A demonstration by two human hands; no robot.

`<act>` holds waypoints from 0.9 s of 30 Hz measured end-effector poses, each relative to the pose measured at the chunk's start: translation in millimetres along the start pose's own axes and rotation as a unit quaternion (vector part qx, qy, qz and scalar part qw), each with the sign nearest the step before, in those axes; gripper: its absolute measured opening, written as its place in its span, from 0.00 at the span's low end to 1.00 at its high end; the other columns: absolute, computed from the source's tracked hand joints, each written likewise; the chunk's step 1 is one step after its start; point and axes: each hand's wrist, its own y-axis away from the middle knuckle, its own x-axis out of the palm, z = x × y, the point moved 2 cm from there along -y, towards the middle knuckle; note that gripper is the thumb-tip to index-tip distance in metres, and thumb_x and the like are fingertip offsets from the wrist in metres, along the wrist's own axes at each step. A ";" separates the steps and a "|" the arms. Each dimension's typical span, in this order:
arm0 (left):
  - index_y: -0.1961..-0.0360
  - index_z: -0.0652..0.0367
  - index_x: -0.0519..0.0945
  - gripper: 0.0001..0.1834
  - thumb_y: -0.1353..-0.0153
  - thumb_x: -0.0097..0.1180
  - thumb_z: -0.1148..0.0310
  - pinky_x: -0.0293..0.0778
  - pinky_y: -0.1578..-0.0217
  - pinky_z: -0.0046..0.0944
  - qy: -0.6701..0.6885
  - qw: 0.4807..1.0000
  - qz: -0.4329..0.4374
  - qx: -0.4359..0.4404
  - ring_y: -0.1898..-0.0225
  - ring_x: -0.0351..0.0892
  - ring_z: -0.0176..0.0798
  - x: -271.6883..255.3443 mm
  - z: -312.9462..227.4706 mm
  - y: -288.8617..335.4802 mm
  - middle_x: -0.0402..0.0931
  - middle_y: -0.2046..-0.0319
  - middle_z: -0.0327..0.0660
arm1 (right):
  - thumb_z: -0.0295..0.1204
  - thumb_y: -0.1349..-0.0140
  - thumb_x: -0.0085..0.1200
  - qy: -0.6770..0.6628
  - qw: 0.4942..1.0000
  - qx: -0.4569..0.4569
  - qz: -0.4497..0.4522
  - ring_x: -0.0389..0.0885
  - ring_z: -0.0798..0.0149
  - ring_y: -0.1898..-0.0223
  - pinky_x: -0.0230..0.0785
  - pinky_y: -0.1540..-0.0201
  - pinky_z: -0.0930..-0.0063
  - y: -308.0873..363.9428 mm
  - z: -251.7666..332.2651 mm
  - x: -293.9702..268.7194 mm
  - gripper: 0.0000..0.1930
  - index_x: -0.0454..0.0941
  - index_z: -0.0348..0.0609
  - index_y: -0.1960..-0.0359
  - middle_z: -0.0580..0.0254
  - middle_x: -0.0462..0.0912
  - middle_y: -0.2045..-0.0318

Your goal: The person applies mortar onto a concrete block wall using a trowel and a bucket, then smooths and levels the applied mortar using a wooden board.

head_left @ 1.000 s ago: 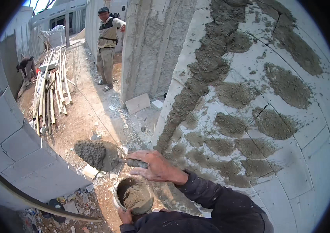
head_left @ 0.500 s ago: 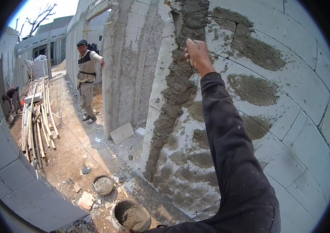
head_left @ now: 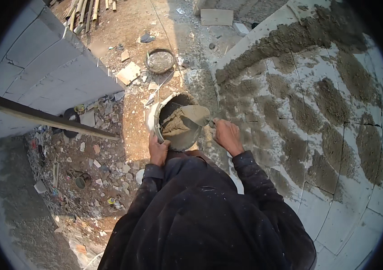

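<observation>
Left hand (head_left: pixel 158 150): yours, closed on the near-left rim of a round mortar bucket (head_left: pixel 152 118) before your body. Right hand (head_left: pixel 228 135): yours, gripping the handle of a mason's trowel (head_left: pixel 197 114), blade over the bucket's mouth. Bucket contents: grey-brown mortar (head_left: pixel 173 128). Your right side: pale block wall (head_left: pixel 315 209), mortar-daubed.

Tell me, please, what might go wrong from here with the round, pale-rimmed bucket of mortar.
The left hand grips only one side of the round, pale-rimmed bucket, so it might tilt if the right hand presses hard with the flat, mortar-smeared trowel. Grey-brown mortar could then slop over the rim. Loose, broken rubble at the person's left might upset their footing.
</observation>
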 end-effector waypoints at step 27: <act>0.49 0.64 0.86 0.15 0.32 0.61 0.68 0.81 0.54 0.57 -0.017 0.996 0.054 -0.069 0.58 0.86 0.58 21.4 -28.7 -61.1 0.88 0.59 0.54 | 0.40 0.32 0.72 0.014 0.871 -0.423 -0.250 0.89 0.39 0.55 0.80 0.53 0.51 56.5 188.7 -469.4 0.26 0.84 0.33 0.40 0.42 0.89 0.56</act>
